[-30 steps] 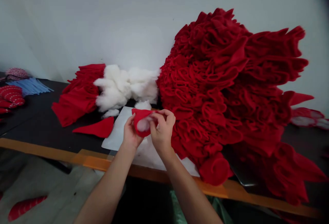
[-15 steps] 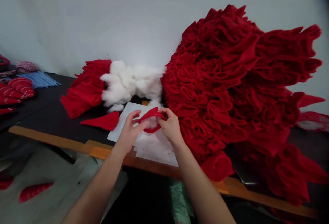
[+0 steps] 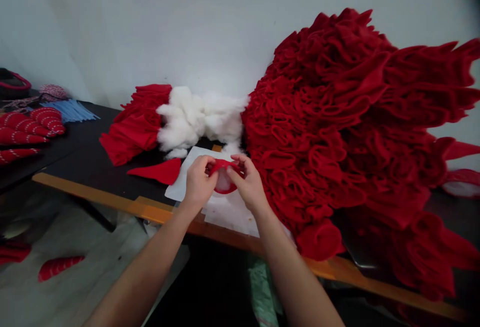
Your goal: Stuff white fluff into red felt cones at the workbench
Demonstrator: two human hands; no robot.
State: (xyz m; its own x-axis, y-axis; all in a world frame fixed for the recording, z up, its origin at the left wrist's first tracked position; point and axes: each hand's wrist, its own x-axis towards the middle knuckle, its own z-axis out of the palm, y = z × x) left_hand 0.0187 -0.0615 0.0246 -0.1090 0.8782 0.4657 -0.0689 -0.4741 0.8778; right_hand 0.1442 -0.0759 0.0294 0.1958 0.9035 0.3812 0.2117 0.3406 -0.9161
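Between my hands is a red felt cone [image 3: 224, 163], its round mouth turned toward me and white stuffing [image 3: 224, 181] showing inside. My left hand [image 3: 200, 179] grips the rim on the left side, thumb and fingers closed on the felt. On the right side my right hand [image 3: 249, 179] pinches the same rim, with its thumb at the opening. Under the hands lie white paper sheets [image 3: 228, 217]. Just left of them a flat red felt cone [image 3: 159, 171] rests on the black table. The pointed end of the held cone is hidden.
A tall heap of red felt cones [image 3: 318, 132] fills the right side. Behind the paper sits white fluffy stuffing [image 3: 202, 117], beside a stack of red felt [image 3: 135, 124]. Striped red cones [image 3: 28, 127] and blue strips [image 3: 71, 110] lie far left. Orange tape [image 3: 101, 199] runs along the table edge.
My left hand has closed from a loose, spread hold onto the cone's rim. The mouth now faces me more squarely. The view has shifted slightly left.
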